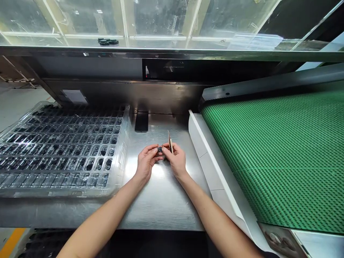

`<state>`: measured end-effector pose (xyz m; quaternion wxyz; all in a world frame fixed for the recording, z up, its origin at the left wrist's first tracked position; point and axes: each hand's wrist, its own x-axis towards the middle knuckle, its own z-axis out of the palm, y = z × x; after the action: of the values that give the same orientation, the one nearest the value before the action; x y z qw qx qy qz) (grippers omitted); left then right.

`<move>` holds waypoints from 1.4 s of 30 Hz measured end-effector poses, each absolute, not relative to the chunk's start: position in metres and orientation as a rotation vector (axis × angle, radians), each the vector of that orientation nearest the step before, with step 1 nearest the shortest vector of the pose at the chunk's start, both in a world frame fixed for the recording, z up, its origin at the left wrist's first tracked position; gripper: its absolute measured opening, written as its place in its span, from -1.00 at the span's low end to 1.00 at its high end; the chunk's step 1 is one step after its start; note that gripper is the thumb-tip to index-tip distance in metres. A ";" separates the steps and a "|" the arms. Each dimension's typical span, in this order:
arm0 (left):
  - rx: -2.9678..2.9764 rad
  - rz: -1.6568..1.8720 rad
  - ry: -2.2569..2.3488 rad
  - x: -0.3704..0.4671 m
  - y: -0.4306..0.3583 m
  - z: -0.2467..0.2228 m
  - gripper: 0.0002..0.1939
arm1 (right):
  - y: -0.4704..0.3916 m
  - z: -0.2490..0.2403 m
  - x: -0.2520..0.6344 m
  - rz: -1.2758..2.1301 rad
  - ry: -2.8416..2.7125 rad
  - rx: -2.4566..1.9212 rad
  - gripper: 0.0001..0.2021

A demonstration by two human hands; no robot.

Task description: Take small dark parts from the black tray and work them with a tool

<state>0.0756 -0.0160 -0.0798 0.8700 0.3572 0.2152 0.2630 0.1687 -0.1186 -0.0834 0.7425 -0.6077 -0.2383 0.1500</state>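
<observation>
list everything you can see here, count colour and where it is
small round part: one, black, pinched between the fingertips of both hands above the steel table
tweezers: one pair, metal, in the right hand, tips pointing up
clear tray: a stack, count unclear, transparent plastic, left on the table, pockets holding many small black parts
steel table: one, silver, centre
phone: one, black, flat at the back of the table
conveyor belt: one, green mesh, right side
white guide rail: one, white, along the belt's left edge
black round parts: a few, black, on the upper shelf behind glass
left hand: one, bare
right hand: one, bare
</observation>
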 end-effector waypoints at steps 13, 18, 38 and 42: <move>0.844 0.447 0.424 0.075 -0.018 -0.074 -0.50 | -0.118 -0.086 0.167 0.352 -0.491 -1.326 -0.68; 0.907 0.429 0.395 0.074 -0.018 -0.076 -0.42 | -0.117 -0.087 0.169 0.369 -0.480 -1.302 -0.64; 0.888 0.416 0.358 0.074 -0.017 -0.074 -0.49 | -0.116 -0.086 0.169 0.470 -0.473 -1.168 -0.66; 0.910 0.409 0.343 0.074 -0.018 -0.073 -0.48 | -0.116 -0.085 0.168 0.479 -0.490 -1.170 -0.61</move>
<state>0.0736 -0.0181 -0.0735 0.8641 0.4342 0.1635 0.1952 0.1681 -0.1164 -0.0851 0.7790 -0.5411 -0.2265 0.2215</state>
